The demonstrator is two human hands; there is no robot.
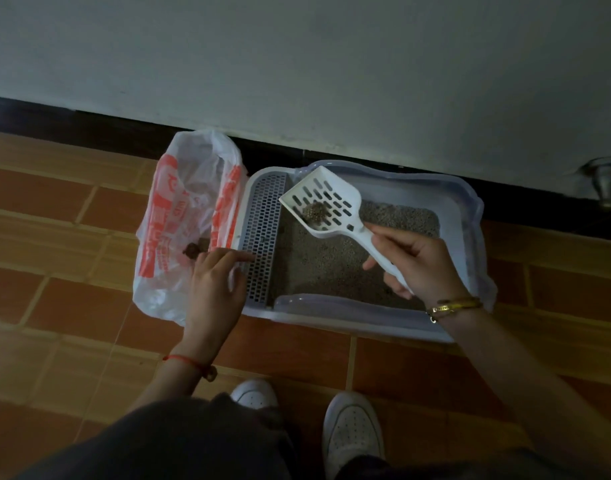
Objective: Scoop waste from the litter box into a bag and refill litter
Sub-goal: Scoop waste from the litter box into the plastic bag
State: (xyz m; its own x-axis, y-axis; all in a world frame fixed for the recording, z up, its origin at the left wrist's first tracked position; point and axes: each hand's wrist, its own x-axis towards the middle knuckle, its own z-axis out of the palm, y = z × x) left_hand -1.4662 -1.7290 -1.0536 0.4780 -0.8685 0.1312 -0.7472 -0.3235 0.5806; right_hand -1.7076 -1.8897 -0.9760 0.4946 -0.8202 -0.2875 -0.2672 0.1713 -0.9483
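Aloft, scoop (pixel 321 202) hovers within litter box (pixel 463 188) rim.

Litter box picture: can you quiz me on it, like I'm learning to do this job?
1. True or false: the scoop is empty.
2. Which hand grips the scoop's handle? A left, B right.
3. On which side of the litter box does the bag lie?
Key: 1 false, a clump sits in it. 2 B, the right hand. 3 The left side.
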